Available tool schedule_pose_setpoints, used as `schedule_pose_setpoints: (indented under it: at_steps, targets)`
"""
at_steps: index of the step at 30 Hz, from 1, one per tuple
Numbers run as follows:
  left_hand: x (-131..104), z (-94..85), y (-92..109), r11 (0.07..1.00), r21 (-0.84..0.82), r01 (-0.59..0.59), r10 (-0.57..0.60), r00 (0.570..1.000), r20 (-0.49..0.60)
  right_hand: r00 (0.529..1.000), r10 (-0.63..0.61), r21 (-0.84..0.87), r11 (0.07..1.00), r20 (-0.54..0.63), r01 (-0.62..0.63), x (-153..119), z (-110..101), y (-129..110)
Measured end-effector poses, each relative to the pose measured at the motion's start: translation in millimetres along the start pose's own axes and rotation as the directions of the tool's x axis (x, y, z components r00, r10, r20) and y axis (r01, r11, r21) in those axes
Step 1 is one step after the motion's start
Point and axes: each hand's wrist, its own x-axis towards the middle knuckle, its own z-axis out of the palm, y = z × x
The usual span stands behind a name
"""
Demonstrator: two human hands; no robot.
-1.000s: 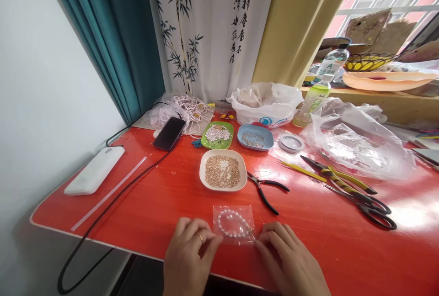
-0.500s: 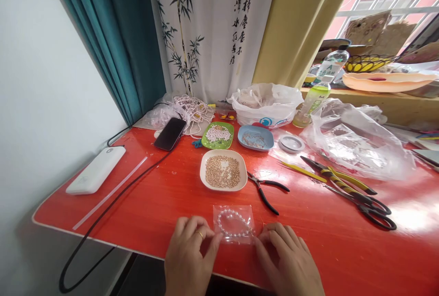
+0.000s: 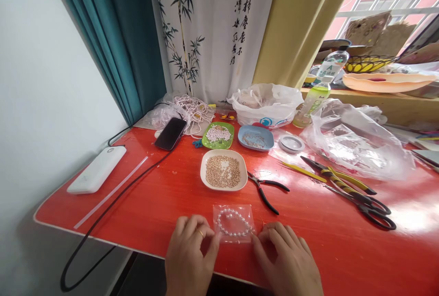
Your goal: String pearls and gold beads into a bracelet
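A small clear plastic bag (image 3: 246, 210) lies flat on the red table near its front edge. Inside it a bracelet of white pearl-like beads (image 3: 234, 234) forms a loop. My left hand (image 3: 190, 252), with a ring on one finger, rests at the bag's lower left, thumb and curled fingers closed on its edge. At the lower right corner my right hand (image 3: 286, 255) is curled the same way, its thumb against the plastic. Just beyond the bag stands a cream dish (image 3: 203, 182) of small gold beads. Black-handled pliers (image 3: 262, 191) lie beside the dish.
Behind are a green dish (image 3: 231, 132) of beads, a blue dish (image 3: 270, 140) of metal pieces and a phone (image 3: 170, 134). To the right lie yellow tweezers (image 3: 305, 171), larger pliers (image 3: 338, 179) and scissors (image 3: 372, 209). A cable (image 3: 113, 204) and power bank (image 3: 98, 170) are left.
Both hands stay at the bag's lower edges with only slight finger shifts. The bag and bracelet lie in almost the same place.
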Motion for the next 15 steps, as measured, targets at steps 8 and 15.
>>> schedule_pose_setpoints:
  at_steps: [8,15]
  targets:
    - [0.9,0.9,1.6,0.998,0.061,-0.014,0.014,1.000,-0.004,1.000,0.013,-0.048,0.999,-0.025,-0.015,3.5,-1.3,-4.1]
    - [-1.7,2.7,-4.2,0.999,0.041,0.031,-0.030,0.999,-0.028,0.998,0.061,-0.038,0.997,-0.021,-0.062,1.5,-1.4,-3.2]
